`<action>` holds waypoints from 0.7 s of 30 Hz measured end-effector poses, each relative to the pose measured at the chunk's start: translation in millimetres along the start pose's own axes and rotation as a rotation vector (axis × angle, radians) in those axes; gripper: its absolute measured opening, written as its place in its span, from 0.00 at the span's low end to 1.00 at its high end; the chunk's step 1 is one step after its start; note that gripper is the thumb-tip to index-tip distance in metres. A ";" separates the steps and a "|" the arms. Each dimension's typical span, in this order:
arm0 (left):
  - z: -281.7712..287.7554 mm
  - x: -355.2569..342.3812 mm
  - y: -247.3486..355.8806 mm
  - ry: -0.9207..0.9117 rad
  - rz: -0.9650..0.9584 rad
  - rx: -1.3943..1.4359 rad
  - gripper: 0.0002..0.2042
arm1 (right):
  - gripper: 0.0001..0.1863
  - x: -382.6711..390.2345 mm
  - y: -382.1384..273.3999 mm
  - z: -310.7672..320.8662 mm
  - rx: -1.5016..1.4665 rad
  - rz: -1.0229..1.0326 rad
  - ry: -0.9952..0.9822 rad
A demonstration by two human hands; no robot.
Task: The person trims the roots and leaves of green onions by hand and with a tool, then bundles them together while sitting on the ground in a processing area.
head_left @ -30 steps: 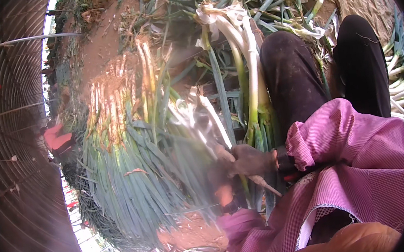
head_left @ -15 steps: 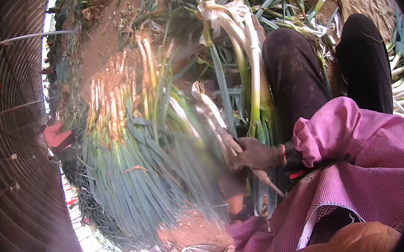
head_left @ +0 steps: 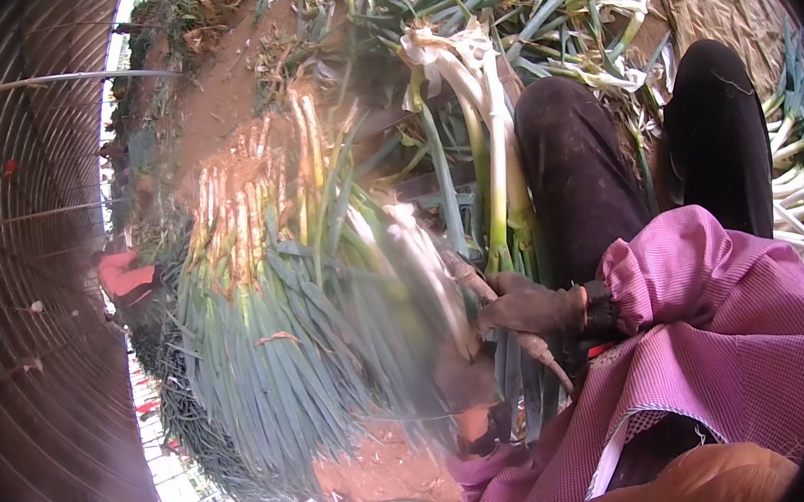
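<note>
My gloved right hand (head_left: 529,308) is closed around a tan, tapered stick-like tool (head_left: 537,347), whose kind I cannot make out. Lower and to the left, my gloved left hand (head_left: 466,376) grips a leek-like green onion (head_left: 427,268) by its stalk, white root end pointing up; this hand is partly blurred. Beside them, close to my leg, lean long green onions (head_left: 496,189) with pale, peeled-looking white shafts. A big pile of green onions (head_left: 263,348) with soil-brown roots lies on the left.
Loose leaves and peelings (head_left: 552,2) cover the ground ahead. More white-stemmed onions (head_left: 801,192) lie at the far right, past my knees (head_left: 579,139). A ribbed, curved wall (head_left: 26,297) runs along the left, with a person in red (head_left: 127,275) near it.
The onion in my left hand has tilted and its root end sits lower. My right hand and its tool have shifted slightly right. The whole view has moved a little.
</note>
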State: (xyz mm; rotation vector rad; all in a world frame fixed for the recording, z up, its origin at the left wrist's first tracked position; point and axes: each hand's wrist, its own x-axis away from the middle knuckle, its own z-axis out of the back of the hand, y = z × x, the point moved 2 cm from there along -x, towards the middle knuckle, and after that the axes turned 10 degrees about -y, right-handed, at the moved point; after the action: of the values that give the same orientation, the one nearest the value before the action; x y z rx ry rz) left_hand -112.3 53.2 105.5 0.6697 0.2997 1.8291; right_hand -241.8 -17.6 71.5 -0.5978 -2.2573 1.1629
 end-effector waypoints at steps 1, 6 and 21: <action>0.2 0.8 9.6 0.011 -0.017 -0.026 0.13 | 0.16 4.7 -4.2 2.5 -0.032 0.051 0.037; -3.6 -30.2 -6.1 0.022 -0.159 -0.159 0.16 | 0.19 19.4 -23.1 5.7 0.034 0.122 0.203; -18.0 -97.1 -2.6 -0.212 -0.317 -0.161 0.16 | 0.12 29.0 -47.1 69.6 0.063 0.128 0.361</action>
State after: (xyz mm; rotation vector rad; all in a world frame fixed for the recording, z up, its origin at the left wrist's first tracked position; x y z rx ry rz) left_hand -98.4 -33.7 60.7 0.6566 0.1088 1.4500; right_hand -314.5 -67.2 83.9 -0.8616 -1.8941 1.0821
